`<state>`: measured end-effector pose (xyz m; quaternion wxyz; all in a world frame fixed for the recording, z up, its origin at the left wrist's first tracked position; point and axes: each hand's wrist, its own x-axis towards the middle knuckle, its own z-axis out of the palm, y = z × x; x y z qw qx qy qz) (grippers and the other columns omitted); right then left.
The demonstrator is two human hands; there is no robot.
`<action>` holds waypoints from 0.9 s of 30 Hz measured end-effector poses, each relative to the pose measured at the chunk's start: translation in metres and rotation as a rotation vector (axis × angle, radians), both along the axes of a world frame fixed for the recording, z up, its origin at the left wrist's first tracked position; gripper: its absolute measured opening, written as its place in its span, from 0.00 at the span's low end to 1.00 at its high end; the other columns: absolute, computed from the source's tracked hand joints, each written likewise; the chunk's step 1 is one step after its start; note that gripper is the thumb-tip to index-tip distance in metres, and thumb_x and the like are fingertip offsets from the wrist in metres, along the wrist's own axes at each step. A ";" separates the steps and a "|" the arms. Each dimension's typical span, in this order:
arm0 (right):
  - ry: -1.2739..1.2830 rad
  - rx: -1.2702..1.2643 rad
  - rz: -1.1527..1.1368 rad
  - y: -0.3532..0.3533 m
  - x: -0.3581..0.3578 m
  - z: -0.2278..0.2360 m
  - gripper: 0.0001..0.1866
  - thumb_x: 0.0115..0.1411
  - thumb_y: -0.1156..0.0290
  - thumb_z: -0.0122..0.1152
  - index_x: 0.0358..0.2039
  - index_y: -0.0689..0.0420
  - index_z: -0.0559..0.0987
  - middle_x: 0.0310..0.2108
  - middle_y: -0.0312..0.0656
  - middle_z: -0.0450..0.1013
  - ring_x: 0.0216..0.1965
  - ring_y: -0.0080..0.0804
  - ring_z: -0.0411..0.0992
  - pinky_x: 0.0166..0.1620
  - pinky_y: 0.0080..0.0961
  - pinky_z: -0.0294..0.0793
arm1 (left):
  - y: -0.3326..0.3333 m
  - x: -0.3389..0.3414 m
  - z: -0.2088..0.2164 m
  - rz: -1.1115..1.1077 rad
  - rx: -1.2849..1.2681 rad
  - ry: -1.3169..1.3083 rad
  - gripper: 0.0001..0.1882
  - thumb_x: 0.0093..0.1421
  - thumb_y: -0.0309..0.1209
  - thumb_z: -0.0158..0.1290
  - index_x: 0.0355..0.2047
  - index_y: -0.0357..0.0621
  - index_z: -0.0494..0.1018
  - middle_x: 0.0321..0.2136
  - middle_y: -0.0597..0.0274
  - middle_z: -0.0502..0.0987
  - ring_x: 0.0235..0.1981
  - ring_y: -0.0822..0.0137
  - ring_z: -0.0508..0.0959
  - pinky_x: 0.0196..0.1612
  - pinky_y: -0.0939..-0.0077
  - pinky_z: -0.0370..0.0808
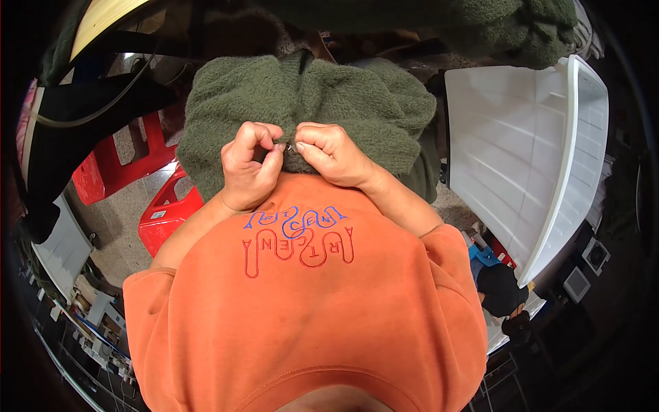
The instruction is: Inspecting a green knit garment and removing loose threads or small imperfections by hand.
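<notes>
A dark green fuzzy knitted garment (240,89) lies bunched across my lap, with a ribbed band (295,86) running down its middle. At its near edge my left hand (250,163) is closed, thumb and forefinger pinched together. Close beside it, my right hand (333,154) is also closed, fingers curled and thumb pressed on the knit. Between the two sets of fingertips shows a small dark, shiny piece (289,147), too small to name. The fingers partly hide the fabric edge there.
A large white plastic bin (508,137) stands at my right. To the left are a red plastic stool (168,213) and another red seat (127,161). More dark green knitwear (508,31) is piled beyond my lap. Another person's dark head (501,288) shows at lower right.
</notes>
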<state>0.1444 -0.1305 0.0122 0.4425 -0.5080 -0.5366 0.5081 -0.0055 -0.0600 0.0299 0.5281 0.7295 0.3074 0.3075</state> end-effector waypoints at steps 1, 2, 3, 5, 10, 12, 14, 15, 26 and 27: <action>0.039 -0.012 -0.044 0.000 -0.002 0.001 0.05 0.51 0.79 0.46 0.22 0.65 0.70 0.21 0.41 0.66 0.23 0.26 0.63 0.27 0.18 0.63 | 0.000 0.000 0.000 0.012 -0.022 -0.015 0.12 0.42 0.12 0.48 0.22 0.39 0.59 0.23 0.59 0.70 0.23 0.74 0.70 0.27 0.84 0.68; 0.079 -0.025 -0.088 0.000 -0.003 0.001 0.05 0.51 0.78 0.46 0.21 0.64 0.69 0.21 0.41 0.65 0.23 0.26 0.63 0.27 0.18 0.63 | 0.000 0.000 0.001 0.012 -0.022 -0.016 0.12 0.42 0.12 0.48 0.22 0.39 0.59 0.23 0.59 0.70 0.23 0.74 0.70 0.27 0.84 0.68; 0.078 -0.024 -0.088 0.001 -0.003 0.000 0.05 0.51 0.78 0.46 0.21 0.64 0.69 0.21 0.41 0.65 0.23 0.26 0.63 0.27 0.18 0.63 | -0.001 0.001 0.001 0.032 -0.057 -0.030 0.12 0.42 0.12 0.48 0.22 0.39 0.59 0.23 0.59 0.70 0.24 0.75 0.70 0.27 0.84 0.68; 0.281 -0.117 -0.175 0.002 -0.004 -0.002 0.03 0.49 0.78 0.51 0.20 0.63 0.69 0.20 0.41 0.65 0.23 0.28 0.64 0.28 0.19 0.63 | -0.002 0.001 0.001 0.053 -0.092 -0.043 0.12 0.43 0.12 0.48 0.23 0.39 0.59 0.24 0.60 0.70 0.25 0.76 0.69 0.27 0.85 0.68; -0.267 0.286 -0.288 0.006 -0.001 0.009 0.07 0.40 0.77 0.60 0.20 0.59 0.71 0.19 0.38 0.67 0.21 0.32 0.66 0.32 0.26 0.65 | -0.002 0.001 0.000 0.067 -0.140 -0.038 0.12 0.43 0.12 0.48 0.22 0.39 0.59 0.23 0.61 0.69 0.24 0.78 0.68 0.26 0.86 0.68; -0.442 0.491 -0.266 0.007 -0.003 0.009 0.07 0.40 0.78 0.60 0.20 0.59 0.71 0.18 0.37 0.67 0.21 0.33 0.66 0.33 0.29 0.66 | -0.002 0.003 0.000 0.071 -0.166 -0.025 0.12 0.43 0.12 0.48 0.22 0.40 0.59 0.23 0.62 0.69 0.23 0.79 0.68 0.25 0.86 0.67; -0.470 0.476 -0.265 0.006 -0.005 0.006 0.07 0.39 0.79 0.59 0.20 0.59 0.71 0.17 0.38 0.67 0.20 0.34 0.67 0.32 0.29 0.68 | -0.002 0.003 -0.001 0.077 -0.191 -0.011 0.12 0.43 0.12 0.48 0.22 0.40 0.59 0.22 0.62 0.69 0.22 0.79 0.68 0.24 0.86 0.67; -0.461 0.437 -0.243 0.006 -0.006 0.005 0.06 0.39 0.80 0.58 0.20 0.59 0.71 0.17 0.39 0.67 0.20 0.35 0.67 0.31 0.29 0.68 | -0.002 0.003 -0.004 0.074 -0.164 0.007 0.11 0.43 0.12 0.48 0.21 0.40 0.59 0.22 0.62 0.69 0.21 0.80 0.67 0.23 0.86 0.67; -0.695 0.470 -0.218 0.008 -0.010 0.003 0.06 0.38 0.77 0.53 0.13 0.57 0.65 0.12 0.38 0.62 0.15 0.33 0.64 0.22 0.26 0.65 | -0.001 0.004 -0.007 0.083 -0.168 0.040 0.11 0.42 0.14 0.48 0.20 0.40 0.58 0.20 0.63 0.69 0.19 0.81 0.65 0.20 0.86 0.64; -0.722 0.495 -0.233 0.008 -0.011 0.004 0.06 0.38 0.77 0.53 0.13 0.57 0.65 0.12 0.38 0.61 0.14 0.32 0.64 0.22 0.25 0.65 | -0.001 0.005 -0.007 0.089 -0.174 0.049 0.11 0.42 0.14 0.48 0.19 0.40 0.57 0.20 0.64 0.68 0.18 0.81 0.64 0.20 0.86 0.64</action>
